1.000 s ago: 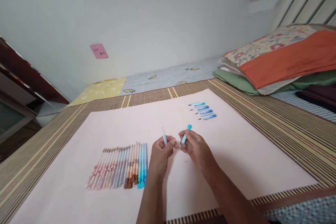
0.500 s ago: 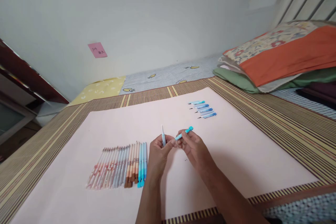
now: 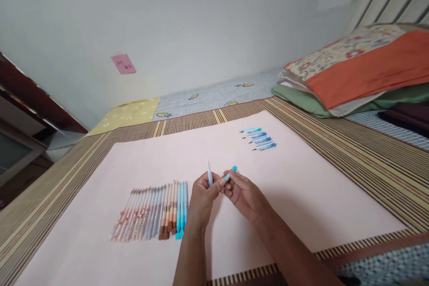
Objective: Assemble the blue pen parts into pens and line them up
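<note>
My left hand [image 3: 204, 191] is closed round a light blue pen piece [image 3: 210, 178], which stands nearly upright with its thin white tip pointing up. My right hand [image 3: 246, 194] pinches a turquoise pen barrel [image 3: 227, 177] whose rounded end faces up and to the right. The left thumb and fingertips meet the lower end of this barrel, so both hands touch it. Fingers hide how that end is shaped. To the left of my hands lies a row of several pens [image 3: 150, 212] in pink, grey, brown and blue, side by side.
Several blue pen parts [image 3: 263, 140] with dark tips lie at the far right of the pale pink sheet [image 3: 134, 259]. The sheet covers a striped mat [image 3: 318, 161]. Folded cloths and an orange pillow [image 3: 368, 69] are stacked at the right, and a wall stands behind.
My right hand has drawn the turquoise barrel down and left, closer to the left fingers, and more of it is covered. The left hand has barely moved.
</note>
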The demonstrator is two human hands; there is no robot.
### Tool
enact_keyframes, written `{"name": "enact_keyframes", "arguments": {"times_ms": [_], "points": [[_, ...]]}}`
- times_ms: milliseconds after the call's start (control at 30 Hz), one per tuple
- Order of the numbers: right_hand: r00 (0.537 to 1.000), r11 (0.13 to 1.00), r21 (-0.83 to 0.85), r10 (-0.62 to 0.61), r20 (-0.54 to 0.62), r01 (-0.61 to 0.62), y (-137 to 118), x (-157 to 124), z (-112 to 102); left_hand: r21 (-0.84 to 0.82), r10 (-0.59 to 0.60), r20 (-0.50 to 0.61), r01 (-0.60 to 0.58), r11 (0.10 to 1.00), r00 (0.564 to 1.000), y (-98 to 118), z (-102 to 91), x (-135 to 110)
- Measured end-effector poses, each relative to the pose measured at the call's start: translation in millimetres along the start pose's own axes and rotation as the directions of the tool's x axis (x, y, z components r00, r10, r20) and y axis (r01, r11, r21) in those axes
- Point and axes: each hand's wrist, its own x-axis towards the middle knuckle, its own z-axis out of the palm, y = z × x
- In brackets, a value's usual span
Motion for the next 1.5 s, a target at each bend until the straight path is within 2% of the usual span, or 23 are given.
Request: {"name": "enact_keyframes", "arguments": {"times_ms": [133, 333, 500, 800, 967, 1167, 1367, 1500], "points": [[0.999, 0.999, 0.035, -0.023, -0.043, 0.025, -3.4, 3.0, -3.4, 0.259, 0.085, -0.010, -0.079, 0.962, 0.996, 5.4, -3.6, -2.4], [0.978, 0.991, 0.027, -0.128, -0.165, 0.134, -23.0, 5.8, -6.8, 0.402, 0.068, 0.073, -0.092, 0.911, 0.995, 3.9, -7.0, -3.6], [0.969, 0.983, -0.018, -0.185, -0.165, 0.184, -30.0, 5.9, -11.0, 0.502, 0.036, 0.079, -0.071, 0.862, 0.996, 4.9, -3.0, -6.0], [0.951, 0.936, -0.231, -0.295, -0.093, 0.267, -40.1, 6.5, -15.9, 0.571, 0.035, 0.076, -0.072, 0.817, 0.996, 11.5, -0.4, -10.0], [0.951, 0.904, -0.338, -0.302, -0.070, 0.263, -40.7, 7.4, -16.4, 0.577, 0.060, 0.092, -0.102, 0.811, 0.994, 14.3, 0.4, -12.4], [0.943, 0.825, -0.472, -0.329, 0.046, 0.311, -46.2, 5.3, -23.1, 0.594, 0.043, 0.107, -0.099, 0.799, 0.993, 13.9, -3.0, -11.2], [0.956, 0.819, -0.493, -0.241, 0.168, 0.293, -42.2, -0.4, -19.6, 0.544, 0.035, 0.165, -0.120, 0.831, 0.986, 11.9, 1.9, -11.3], [0.959, 0.842, -0.462, -0.226, 0.170, 0.280, -36.9, -2.3, -12.0, 0.528, 0.060, 0.162, -0.138, 0.838, 0.985, 11.2, 4.0, -12.4]]}}
